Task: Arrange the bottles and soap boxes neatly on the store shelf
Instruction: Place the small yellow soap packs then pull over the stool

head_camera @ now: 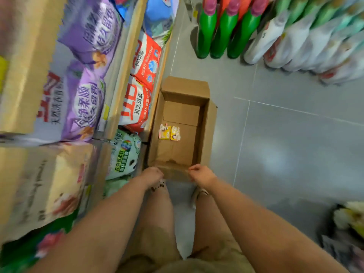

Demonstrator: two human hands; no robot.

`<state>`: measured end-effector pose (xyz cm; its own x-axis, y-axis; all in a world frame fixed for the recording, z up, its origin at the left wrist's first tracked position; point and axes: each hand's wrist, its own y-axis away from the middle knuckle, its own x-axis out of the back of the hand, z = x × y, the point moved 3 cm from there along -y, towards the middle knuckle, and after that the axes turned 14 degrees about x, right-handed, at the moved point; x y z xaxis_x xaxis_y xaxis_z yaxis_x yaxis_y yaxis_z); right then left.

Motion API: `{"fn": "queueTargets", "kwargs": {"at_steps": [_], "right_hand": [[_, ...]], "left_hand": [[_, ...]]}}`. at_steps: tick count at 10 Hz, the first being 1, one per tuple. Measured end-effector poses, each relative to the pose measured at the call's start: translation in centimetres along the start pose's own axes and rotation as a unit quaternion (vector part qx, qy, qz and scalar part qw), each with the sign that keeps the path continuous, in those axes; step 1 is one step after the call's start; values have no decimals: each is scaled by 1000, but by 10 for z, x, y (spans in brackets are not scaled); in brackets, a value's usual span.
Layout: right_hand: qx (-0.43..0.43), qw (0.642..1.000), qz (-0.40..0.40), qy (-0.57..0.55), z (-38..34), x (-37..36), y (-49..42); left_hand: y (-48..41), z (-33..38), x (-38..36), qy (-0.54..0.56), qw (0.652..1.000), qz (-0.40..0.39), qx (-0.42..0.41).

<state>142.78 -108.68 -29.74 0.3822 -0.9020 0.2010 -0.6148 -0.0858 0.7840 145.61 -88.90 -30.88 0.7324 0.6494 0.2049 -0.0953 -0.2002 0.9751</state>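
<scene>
The cardboard box (pixel 205 134) sits open on the grey floor (pixel 285 144), tight against the foot of the store shelf (pixel 126 62), whose tiers are packed with detergent bags (pixel 141 107). The left grip (pixel 152 175) is curled over the near-left corner of the box's near flap. The right grip (pixel 201 174) pinches the same flap at its other end, so both are clenched on cardboard, not on goods. Inside, two small yellow soap boxes (pixel 169 132) lie flat side by side, touching, near the middle of the box bottom; nothing else shows in there. The green bottles (pixel 222 34) with pink caps stand in a row on the floor across the aisle, well apart from the box, with white bottles (pixel 295 42) lined up beside them.

The step in hand looks like shifting or steadying the box so the soap boxes can be reached. To do it well, pull evenly with both grips so the box slides straight and does not swing into the shelf base. Keep the flap low rather than lifting by it, since thin cardboard may fold or tear, and this flap looks creased. The soap boxes are light and loose, so a jerk would likely send them sliding to a wall. With the box close, one grip can let go and take both soap boxes together while the other steadies the rim. Blur hides where on the shelf they belong.
</scene>
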Motion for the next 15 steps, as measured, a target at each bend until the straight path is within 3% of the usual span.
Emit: {"fn": "queueTargets", "kwargs": {"at_steps": [2,4,5,6,7,8,9,11,12,13,14,15], "right_hand": [[-9,990,-13,141,-58,44,100],[53,980,9,192,-94,70,139],[93,964,-27,247,-100,72,148],[125,949,-75,280,-99,62,159],[143,916,-145,345,-86,40,176],[150,854,-226,444,-60,12,200],[165,769,-295,542,-34,-28,231],[227,512,-406,722,32,-120,302],[252,422,-431,757,73,-189,341],[276,360,-456,766,123,-267,392],[278,359,-499,737,182,-342,454],[263,396,-512,715,232,-395,521]], "left_hand": [[134,8,21,70,995,7,-69],[195,-16,48,157,981,103,-56],[211,-43,37,267,954,125,-54],[224,-85,-6,408,906,103,-39],[225,-136,-79,461,879,117,-14],[220,-193,-172,587,805,71,53],[235,-247,-266,697,710,35,97],[262,-328,-419,886,448,7,123],[283,-366,-475,947,314,9,73],[297,-413,-529,953,293,35,71],[309,-466,-614,947,278,58,152],[320,-497,-700,951,224,36,212]]}}
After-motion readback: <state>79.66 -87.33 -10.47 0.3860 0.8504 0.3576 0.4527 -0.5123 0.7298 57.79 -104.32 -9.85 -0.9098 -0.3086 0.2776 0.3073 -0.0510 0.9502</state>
